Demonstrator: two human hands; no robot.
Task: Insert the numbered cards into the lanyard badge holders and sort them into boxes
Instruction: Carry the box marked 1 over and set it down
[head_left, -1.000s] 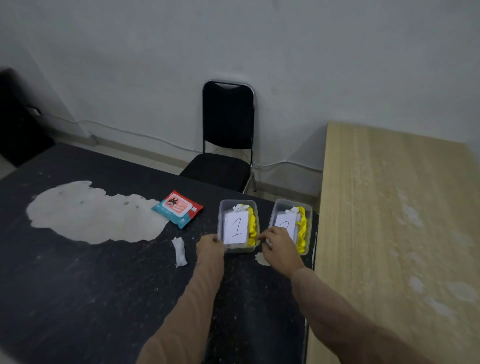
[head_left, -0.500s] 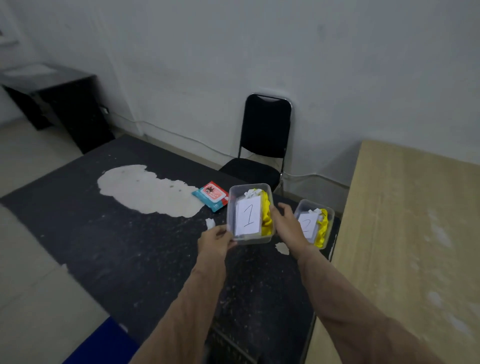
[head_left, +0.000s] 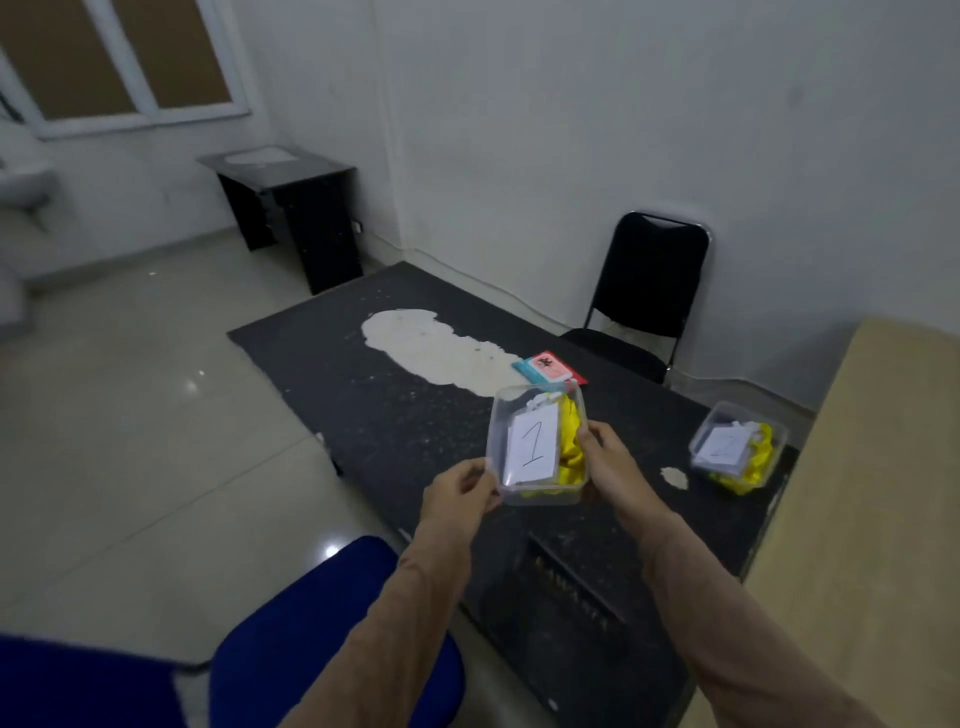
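Observation:
I hold a clear plastic box (head_left: 500, 431) above the black table (head_left: 395, 415), lifted off it. Inside lie a badge card marked 1 (head_left: 533, 444) and a bunched yellow lanyard (head_left: 571, 441). My left hand (head_left: 460, 488) grips the box's near left corner. My right hand (head_left: 605, 457) grips its right side. A second clear box (head_left: 701, 441) stands on the table at the right, holding a card marked 2 (head_left: 723, 445) and a yellow lanyard (head_left: 756, 457).
A red and teal packet (head_left: 548, 368) lies behind the lifted box. A black chair (head_left: 644, 291) stands past the table, a blue chair seat (head_left: 291, 623) below my arms. A wooden table (head_left: 862, 519) adjoins on the right. A black cabinet (head_left: 301, 213) stands by the far wall.
Both hands took box 1 off the table and carried it up and to the left, away from box 2. The view has turned left, showing floor and a blue chair.

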